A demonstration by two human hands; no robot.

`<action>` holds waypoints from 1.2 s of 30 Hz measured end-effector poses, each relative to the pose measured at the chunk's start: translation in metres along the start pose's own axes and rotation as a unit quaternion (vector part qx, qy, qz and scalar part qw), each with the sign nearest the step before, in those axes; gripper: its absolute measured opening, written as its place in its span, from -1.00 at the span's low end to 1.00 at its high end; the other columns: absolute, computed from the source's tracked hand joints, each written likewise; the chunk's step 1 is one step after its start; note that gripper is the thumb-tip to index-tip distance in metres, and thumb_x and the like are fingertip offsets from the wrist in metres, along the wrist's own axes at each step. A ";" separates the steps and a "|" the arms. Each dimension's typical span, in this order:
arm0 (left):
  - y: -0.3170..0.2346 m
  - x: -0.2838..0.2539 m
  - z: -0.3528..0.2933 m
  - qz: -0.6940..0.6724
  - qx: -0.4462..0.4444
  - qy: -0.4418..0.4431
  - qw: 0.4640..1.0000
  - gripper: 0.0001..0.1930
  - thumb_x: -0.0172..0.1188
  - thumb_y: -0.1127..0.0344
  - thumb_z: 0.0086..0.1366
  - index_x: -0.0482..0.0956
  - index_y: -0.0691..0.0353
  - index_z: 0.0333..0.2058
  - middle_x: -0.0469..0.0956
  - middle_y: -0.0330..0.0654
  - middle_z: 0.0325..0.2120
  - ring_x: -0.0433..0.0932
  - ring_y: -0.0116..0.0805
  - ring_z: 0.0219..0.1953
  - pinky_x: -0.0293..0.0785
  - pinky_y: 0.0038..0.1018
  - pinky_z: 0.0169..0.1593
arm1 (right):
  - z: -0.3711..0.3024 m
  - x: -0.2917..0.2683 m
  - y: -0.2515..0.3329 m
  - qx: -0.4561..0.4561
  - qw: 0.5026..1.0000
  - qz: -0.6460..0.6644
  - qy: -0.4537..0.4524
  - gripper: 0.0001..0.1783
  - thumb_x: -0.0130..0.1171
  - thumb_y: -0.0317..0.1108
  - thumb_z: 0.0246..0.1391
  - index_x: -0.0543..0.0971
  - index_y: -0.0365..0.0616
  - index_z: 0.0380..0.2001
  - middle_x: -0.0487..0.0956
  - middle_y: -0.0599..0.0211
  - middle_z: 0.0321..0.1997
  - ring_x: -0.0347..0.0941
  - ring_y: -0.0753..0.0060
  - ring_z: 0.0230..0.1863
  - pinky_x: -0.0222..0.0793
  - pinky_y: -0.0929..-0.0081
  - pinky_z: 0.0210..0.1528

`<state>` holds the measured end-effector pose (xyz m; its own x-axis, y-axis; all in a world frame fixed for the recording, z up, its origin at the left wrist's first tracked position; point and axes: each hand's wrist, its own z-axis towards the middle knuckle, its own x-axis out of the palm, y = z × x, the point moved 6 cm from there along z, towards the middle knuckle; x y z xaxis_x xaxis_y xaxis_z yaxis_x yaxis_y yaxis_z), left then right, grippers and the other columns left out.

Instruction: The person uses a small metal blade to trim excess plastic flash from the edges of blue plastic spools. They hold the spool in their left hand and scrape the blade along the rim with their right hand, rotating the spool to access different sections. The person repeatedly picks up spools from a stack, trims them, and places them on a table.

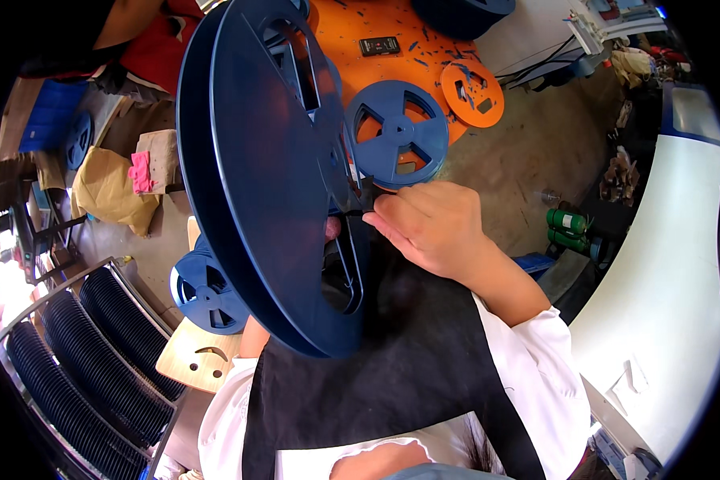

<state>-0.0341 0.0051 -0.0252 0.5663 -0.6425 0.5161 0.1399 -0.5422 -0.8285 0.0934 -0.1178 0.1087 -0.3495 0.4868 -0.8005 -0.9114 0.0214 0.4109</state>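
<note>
A large dark blue plastic reel [268, 176] with two flat flanges stands tilted on edge before my chest. My left forearm goes behind it, and most of my left hand [332, 230] is hidden. One fingertip shows through a cut-out near the hub, where the hand grips the reel from the far side. My right hand [436, 228] is closed in a fist at the reel's right side. From its fingers a small, thin black tool [365, 194] points at the edge of a cut-out by the hub; its exact kind is hard to make out.
An orange table [348, 56] ahead carries blue scraps, a small black device [379, 46], a smaller blue reel [400, 132] and an orange disc [472, 94]. Racked dark discs [96, 352] stand lower left, beside a wooden stool [196, 356]. A white surface [656, 296] lies right. Another person's arm [124, 20] shows upper left.
</note>
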 end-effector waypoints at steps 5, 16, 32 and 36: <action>0.002 0.001 0.001 -0.001 0.001 0.002 1.000 -0.29 0.34 -0.18 0.19 0.47 0.28 0.11 0.56 -0.07 -0.02 0.59 -0.24 -0.03 0.53 -0.35 0.03 | -0.001 0.003 -0.011 0.137 0.978 0.132 0.088 -0.79 0.39 -0.20 0.05 0.56 -0.02 -0.44 0.56 0.33 -0.55 0.53 0.14 -0.51 0.33 0.32 -0.52; -0.001 -0.001 -0.001 0.006 0.001 0.003 1.000 -0.29 0.33 -0.18 0.20 0.47 0.28 0.11 0.56 -0.07 -0.01 0.58 -0.24 -0.03 0.53 -0.35 0.03 | -0.017 0.009 0.010 0.149 0.930 0.215 0.258 -0.77 0.33 -0.16 0.12 0.56 -0.01 -0.47 0.54 0.31 -0.60 0.50 0.14 -0.54 0.30 0.31 -0.50; 0.006 0.008 0.004 0.012 0.001 0.011 1.000 -0.30 0.32 -0.17 0.21 0.47 0.27 0.11 0.55 -0.07 -0.01 0.58 -0.24 -0.03 0.53 -0.35 0.03 | -0.007 -0.005 -0.006 0.159 0.960 0.143 0.182 -0.78 0.33 -0.20 0.10 0.53 -0.04 -0.45 0.56 0.33 -0.56 0.53 0.09 -0.46 0.35 0.22 -0.46; 0.004 0.008 0.004 0.014 -0.001 0.011 1.000 -0.31 0.31 -0.17 0.21 0.47 0.27 0.11 0.55 -0.06 -0.01 0.58 -0.24 -0.02 0.52 -0.35 0.03 | -0.017 0.004 -0.006 0.165 0.941 0.184 0.232 -0.77 0.32 -0.15 0.12 0.53 0.00 -0.46 0.55 0.31 -0.58 0.53 0.09 -0.48 0.33 0.21 -0.47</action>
<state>-0.0254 -0.0001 -0.0253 0.5520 -0.6695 0.4971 0.1221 -0.5248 -0.8424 0.0933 -0.1310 0.0953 -0.7551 0.0830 -0.6503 -0.6195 0.2340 0.7493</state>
